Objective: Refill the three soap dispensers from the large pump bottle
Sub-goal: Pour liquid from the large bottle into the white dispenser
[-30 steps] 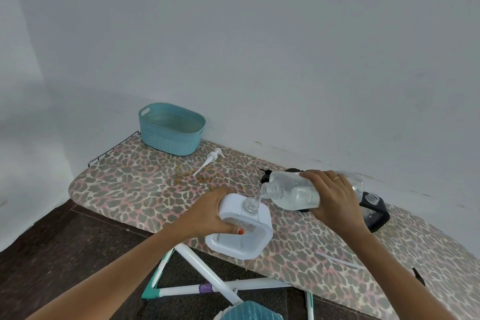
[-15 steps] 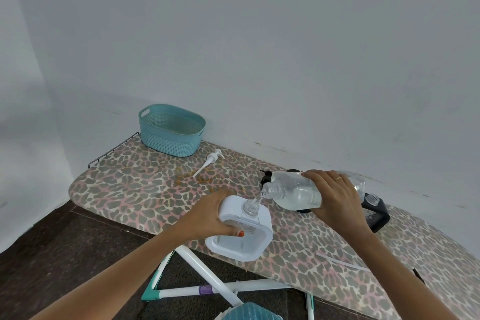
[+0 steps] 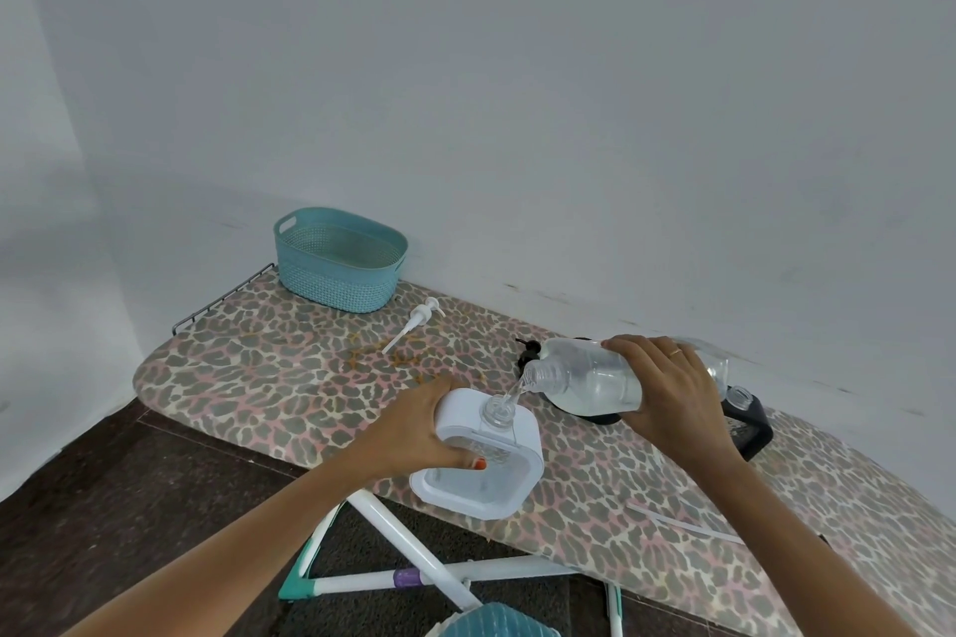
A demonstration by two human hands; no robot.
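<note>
My right hand grips the large clear bottle, tipped on its side with its open neck pointing left. A thin stream of clear liquid runs from the neck into the mouth of a white square soap dispenser. My left hand holds that dispenser at its left side, on the near edge of the leopard-print ironing board. The bottle's white pump head lies loose on the board near the basket. A black dispenser stands behind my right hand, partly hidden.
A teal perforated basket sits at the board's far left, against the white wall. A thin clear tube lies on the board to the right. White board legs and dark floor lie below the near edge.
The pouring continues; both hands, bottle and dispenser hold nearly the same pose, with only a slight shift of view.
</note>
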